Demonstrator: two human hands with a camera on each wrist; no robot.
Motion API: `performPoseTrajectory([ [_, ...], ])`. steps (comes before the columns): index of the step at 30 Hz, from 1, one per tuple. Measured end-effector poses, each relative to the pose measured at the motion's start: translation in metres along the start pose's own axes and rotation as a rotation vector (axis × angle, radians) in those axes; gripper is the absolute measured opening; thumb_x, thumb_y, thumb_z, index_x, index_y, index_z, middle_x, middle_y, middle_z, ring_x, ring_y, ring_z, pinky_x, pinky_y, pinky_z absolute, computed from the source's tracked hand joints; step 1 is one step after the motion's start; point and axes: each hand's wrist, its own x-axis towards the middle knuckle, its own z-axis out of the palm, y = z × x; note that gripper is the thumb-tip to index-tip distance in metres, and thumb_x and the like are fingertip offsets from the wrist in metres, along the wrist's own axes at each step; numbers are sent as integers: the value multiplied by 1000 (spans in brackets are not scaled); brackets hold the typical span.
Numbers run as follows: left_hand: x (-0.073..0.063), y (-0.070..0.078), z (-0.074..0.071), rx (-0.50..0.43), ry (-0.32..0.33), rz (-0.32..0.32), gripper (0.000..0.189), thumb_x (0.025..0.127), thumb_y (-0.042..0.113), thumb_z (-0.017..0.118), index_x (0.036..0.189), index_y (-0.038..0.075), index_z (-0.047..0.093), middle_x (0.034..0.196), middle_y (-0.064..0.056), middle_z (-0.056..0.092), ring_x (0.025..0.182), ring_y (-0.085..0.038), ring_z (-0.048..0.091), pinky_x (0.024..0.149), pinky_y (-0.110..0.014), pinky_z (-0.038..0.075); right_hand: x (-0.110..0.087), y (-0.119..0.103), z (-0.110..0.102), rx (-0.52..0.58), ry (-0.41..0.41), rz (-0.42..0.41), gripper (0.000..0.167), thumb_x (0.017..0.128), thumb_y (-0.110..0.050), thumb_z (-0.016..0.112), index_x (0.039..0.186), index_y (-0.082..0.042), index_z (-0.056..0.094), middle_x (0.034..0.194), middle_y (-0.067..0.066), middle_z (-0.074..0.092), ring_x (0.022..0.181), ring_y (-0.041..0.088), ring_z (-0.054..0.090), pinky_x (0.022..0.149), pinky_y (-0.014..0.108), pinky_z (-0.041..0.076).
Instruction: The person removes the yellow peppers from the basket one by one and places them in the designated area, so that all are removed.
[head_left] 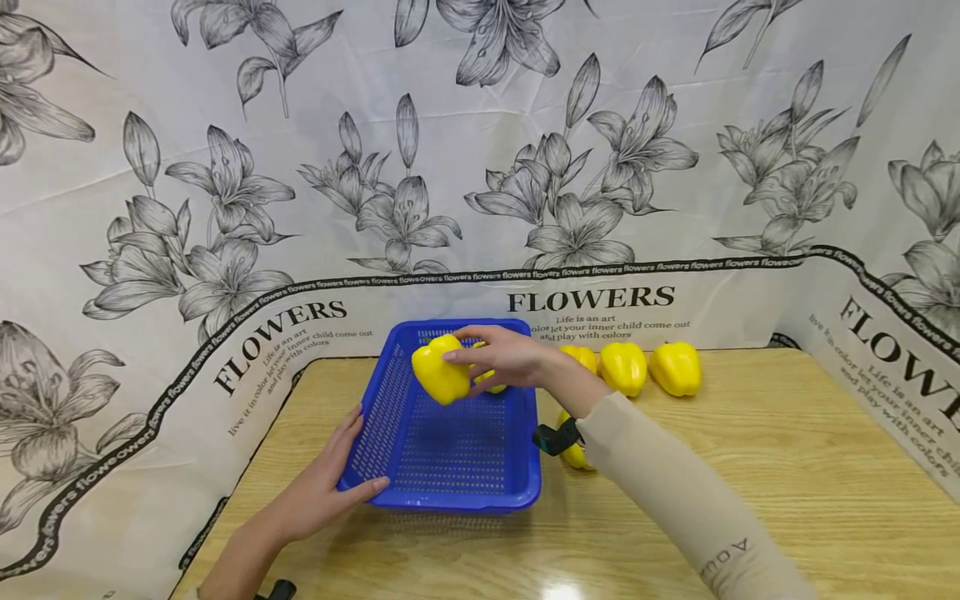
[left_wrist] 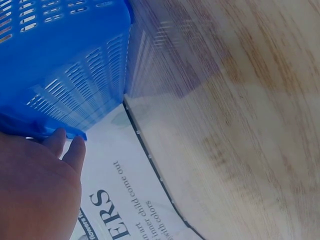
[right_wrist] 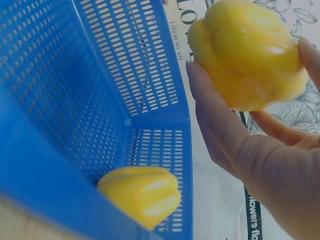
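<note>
My right hand (head_left: 504,357) holds a yellow bell pepper (head_left: 437,372) above a blue perforated plastic basket (head_left: 457,500). Thumb and fingers spread around the pepper's sides in the right wrist view. Inside the basket, at its far right corner, lies another yellow bell pepper (right_wrist: 142,192), partly hidden by my hand in the head view. My left hand (head_left: 326,487) grips the basket at its near left corner, thumb on the front rim and fingers along the left side. In the left wrist view, those fingers (left_wrist: 75,152) reach around the rim.
Right of the basket, two yellow peppers, one at the middle (head_left: 624,368) and one farther right (head_left: 676,368), sit at the table's back edge. Two more, one behind my forearm (head_left: 579,358) and one below my wrist (head_left: 576,454), are partly covered. A flower-printed cloth (head_left: 420,300) walls the wooden table (head_left: 750,467).
</note>
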Motion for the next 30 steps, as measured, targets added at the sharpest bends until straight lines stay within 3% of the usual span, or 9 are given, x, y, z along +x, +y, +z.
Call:
performPoseTrajectory([
  [12, 0, 0, 0, 7, 3, 4, 101, 93, 50, 71, 166, 13, 11, 172, -2, 1, 154, -40, 18, 117, -66, 26, -25, 5, -12, 82, 87, 5, 59, 103, -21, 64, 150, 0, 36, 138, 29, 50, 109, 43, 68, 101, 58, 51],
  [21, 1, -1, -1, 23, 14, 24, 101, 95, 51, 69, 166, 11, 10, 172, -5, 2, 153, -42, 17, 117, -67, 26, -50, 12, -28, 28, 156, 17, 59, 101, -26, 67, 146, -1, 37, 136, 27, 52, 113, 42, 66, 94, 51, 58],
  [30, 1, 0, -1, 21, 11, 17, 99, 95, 51, 68, 166, 12, 10, 172, -6, 2, 153, -43, 18, 116, -67, 28, -76, 24, -46, 34, 193, 38, 64, 101, -24, 67, 148, -1, 31, 138, 29, 49, 117, 44, 63, 98, 55, 54],
])
